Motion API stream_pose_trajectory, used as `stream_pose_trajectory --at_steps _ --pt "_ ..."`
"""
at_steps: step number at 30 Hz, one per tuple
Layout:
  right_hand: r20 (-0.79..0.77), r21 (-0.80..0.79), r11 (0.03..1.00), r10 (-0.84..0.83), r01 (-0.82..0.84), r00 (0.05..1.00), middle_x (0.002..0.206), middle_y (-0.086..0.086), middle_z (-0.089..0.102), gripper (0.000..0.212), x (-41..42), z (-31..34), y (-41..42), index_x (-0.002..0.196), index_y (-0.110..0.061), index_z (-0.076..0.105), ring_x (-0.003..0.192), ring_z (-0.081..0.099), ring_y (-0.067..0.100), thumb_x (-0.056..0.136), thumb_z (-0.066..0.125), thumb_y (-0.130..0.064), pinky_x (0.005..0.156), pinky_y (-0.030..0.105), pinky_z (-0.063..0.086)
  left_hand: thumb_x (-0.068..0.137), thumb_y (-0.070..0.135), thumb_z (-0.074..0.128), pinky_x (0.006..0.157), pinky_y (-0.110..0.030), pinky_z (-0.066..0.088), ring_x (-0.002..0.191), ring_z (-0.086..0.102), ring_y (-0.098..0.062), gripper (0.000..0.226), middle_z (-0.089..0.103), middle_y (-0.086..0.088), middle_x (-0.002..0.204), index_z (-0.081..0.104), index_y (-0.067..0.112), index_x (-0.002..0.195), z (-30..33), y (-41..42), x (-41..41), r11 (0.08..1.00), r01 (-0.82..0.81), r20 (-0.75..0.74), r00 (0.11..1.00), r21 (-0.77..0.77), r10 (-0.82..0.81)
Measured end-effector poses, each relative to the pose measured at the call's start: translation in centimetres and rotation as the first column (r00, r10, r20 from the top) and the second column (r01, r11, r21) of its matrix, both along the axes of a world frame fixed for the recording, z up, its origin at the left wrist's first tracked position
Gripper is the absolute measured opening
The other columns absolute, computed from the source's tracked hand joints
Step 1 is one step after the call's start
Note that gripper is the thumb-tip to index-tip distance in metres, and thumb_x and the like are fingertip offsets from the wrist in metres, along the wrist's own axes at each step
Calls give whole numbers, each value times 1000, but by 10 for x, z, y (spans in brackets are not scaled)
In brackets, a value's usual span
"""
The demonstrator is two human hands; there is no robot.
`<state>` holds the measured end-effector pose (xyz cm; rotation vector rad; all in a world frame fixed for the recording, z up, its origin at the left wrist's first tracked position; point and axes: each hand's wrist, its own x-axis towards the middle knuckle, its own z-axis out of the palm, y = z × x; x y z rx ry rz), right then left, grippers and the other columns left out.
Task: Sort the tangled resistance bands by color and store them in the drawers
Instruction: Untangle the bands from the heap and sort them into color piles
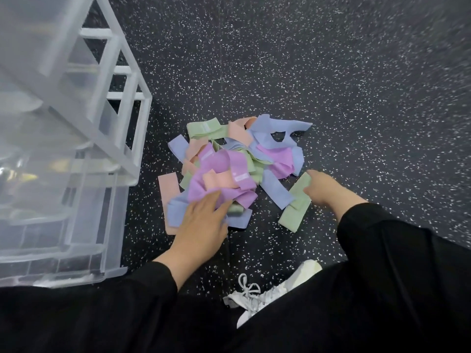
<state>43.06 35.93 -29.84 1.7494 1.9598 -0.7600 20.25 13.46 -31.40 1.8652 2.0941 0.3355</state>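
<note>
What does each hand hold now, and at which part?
The right hand grips the green band at its upper end. The left hand rests on the pile of bands; whether it holds anything cannot be told.

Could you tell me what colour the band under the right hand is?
Light green, seen in the head view.

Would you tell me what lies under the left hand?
The left hand rests on the band pile; blue, purple and green bands show around it. Whatever lies beneath the palm is covered.
</note>
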Motion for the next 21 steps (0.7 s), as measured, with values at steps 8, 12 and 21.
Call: stream_pose_trajectory --at_steps 8,12,21 --pt "62 57 997 -50 46 997 139 19 46 45 0 -21 7 137 -16 51 118 56 42 92 44 -13 98 47 50 102 37 49 125 -49 18 155 21 -25 62 22 -2 169 26 31 159 -7 32 5 955 22 3 1000 -295 -23" --pt "163 207 972 -144 109 976 131 10 52 30 -5 -12 6 118 -21 61 125 47 36 92 46 -19 106 55 35 99 34 55 117 -49 32 145 38 -24 52 45 -2 155 45 28 150 -7 30 5 981 -2 61 998 -195 15" --pt "-667 191 879 -211 438 714 75 5 47 21 -22 86 -13 91 0 54 66 38 19 89 51 -21 55 29 28 102 18 56 93 -16 38 106 56 -3 36 62 11 127 60 24 138 44 18 21 935 -340 543 768 -102 339"
